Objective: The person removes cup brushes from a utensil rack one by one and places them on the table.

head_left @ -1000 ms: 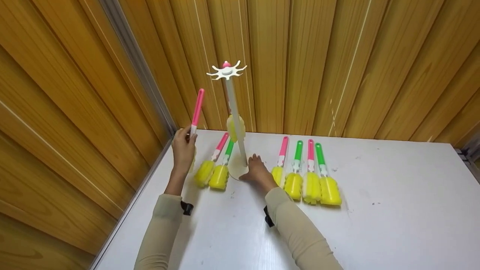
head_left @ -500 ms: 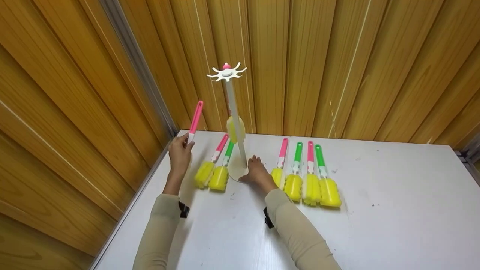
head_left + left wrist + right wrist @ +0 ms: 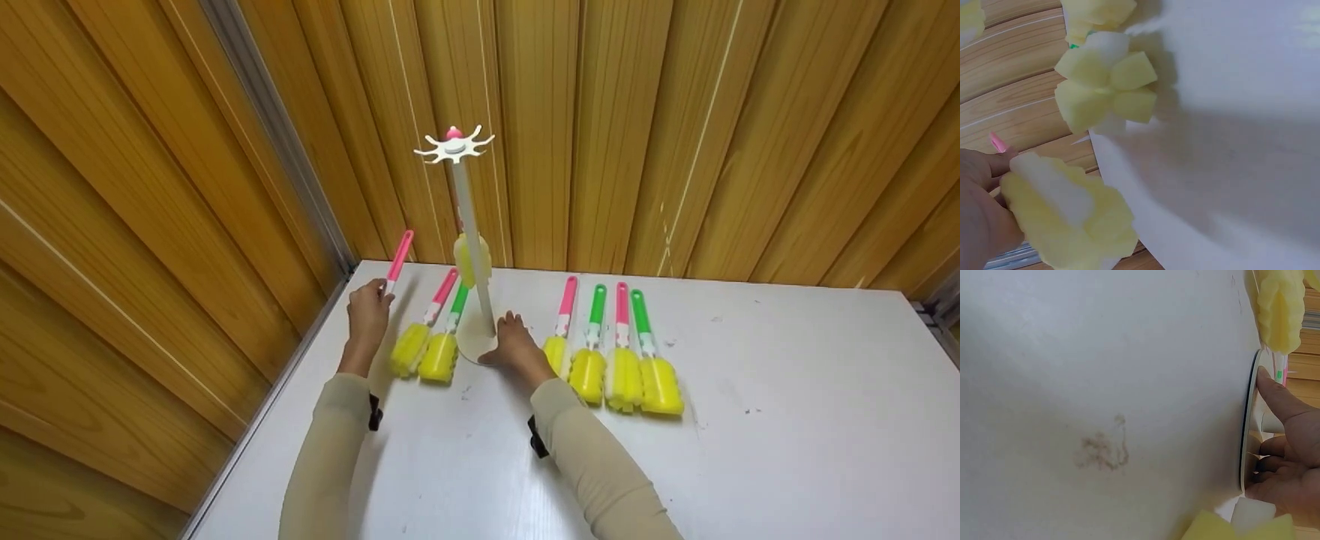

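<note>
My left hand (image 3: 368, 313) grips a sponge brush (image 3: 400, 259) low on its pink-and-white handle, the pink end pointing up. In the left wrist view its yellow-and-white sponge head (image 3: 1072, 208) hangs beside the palm; whether it touches the table cannot be told. My right hand (image 3: 516, 343) presses on the round base (image 3: 474, 346) of a white upright stand (image 3: 470, 225), thumb and fingers spread over the disc. Atop the stand is a ring of curved white hooks (image 3: 454, 147) with a pink knob. One brush with a yellow head (image 3: 465, 255) hangs behind the pole.
Two brushes, one pink-handled (image 3: 411, 346) and one green-handled (image 3: 438, 356), lie left of the base. Several more pink and green brushes (image 3: 624, 375) lie in a row to its right. Wood-look walls (image 3: 600, 135) border the white table (image 3: 787, 420) behind and at left.
My left hand has lowered the pink-handled brush, first shifting slightly left, then back right. My right hand stays on the stand's base.
</note>
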`<state>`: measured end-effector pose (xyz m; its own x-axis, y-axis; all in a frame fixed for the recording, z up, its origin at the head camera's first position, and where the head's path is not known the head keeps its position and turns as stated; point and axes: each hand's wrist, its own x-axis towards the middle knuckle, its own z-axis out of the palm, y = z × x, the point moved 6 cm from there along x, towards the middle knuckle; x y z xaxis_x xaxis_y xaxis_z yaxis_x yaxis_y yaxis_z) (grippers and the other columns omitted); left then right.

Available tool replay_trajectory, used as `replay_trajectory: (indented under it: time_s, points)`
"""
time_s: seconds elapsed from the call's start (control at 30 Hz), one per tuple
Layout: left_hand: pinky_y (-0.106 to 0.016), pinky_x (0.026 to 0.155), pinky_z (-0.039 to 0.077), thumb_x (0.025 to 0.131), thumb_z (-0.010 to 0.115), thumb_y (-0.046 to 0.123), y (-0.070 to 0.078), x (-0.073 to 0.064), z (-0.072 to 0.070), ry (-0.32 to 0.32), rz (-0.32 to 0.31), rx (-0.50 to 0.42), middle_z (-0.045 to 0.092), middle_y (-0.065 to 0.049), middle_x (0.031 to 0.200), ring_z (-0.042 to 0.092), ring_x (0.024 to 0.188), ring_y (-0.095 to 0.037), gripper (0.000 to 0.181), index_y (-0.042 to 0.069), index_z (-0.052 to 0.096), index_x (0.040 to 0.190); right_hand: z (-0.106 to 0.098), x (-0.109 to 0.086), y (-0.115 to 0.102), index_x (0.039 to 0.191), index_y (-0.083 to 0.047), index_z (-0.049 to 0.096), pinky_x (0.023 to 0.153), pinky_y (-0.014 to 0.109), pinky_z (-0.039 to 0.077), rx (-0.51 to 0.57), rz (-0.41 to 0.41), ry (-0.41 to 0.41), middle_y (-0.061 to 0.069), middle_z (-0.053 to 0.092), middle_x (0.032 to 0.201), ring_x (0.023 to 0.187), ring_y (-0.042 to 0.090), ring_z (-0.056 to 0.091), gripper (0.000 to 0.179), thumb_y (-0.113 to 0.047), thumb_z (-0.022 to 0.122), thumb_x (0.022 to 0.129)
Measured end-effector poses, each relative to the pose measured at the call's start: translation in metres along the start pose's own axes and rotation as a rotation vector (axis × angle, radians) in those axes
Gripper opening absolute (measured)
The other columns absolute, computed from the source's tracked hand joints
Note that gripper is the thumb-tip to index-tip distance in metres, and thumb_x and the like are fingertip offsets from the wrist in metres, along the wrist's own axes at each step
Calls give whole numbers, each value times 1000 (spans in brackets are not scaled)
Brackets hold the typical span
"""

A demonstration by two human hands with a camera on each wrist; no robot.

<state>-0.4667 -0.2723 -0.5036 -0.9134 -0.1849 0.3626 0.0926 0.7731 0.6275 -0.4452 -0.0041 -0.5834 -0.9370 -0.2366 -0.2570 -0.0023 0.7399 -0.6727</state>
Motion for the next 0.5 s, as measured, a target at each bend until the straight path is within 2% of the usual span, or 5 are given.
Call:
replay_trajectory:
  time_s: [0.1, 0.23, 0.5]
  points:
    - [-52, 81, 55, 95, 69, 3, -7, 1, 8, -20, -22, 32, 73, -23, 100, 70, 92, -36, 27, -2, 70, 121, 0, 0, 1, 159, 2, 24, 123, 52, 14, 2, 0, -4, 18, 13, 168, 156, 34, 8, 98, -25, 84, 86]
    - [-50, 86, 55, 96, 68, 4, -13, 3, 20, -57, -90, 58, 73, -23, 109, 70, 99, -36, 27, -1, 70, 123, 1, 2, 1, 158, 3, 25, 123, 51, 14, -4, -4, -2, 19, 13, 168, 156, 35, 8, 99, -25, 85, 85]
    - [-47, 91, 55, 99, 63, 5, -12, 5, 39, -135, -201, 80, 70, -20, 121, 69, 108, -34, 28, -1, 68, 127, 1, 4, 3, 158, 4, 24, 123, 51, 15, -40, -7, -6, 20, 13, 168, 156, 36, 9, 100, -29, 85, 85]
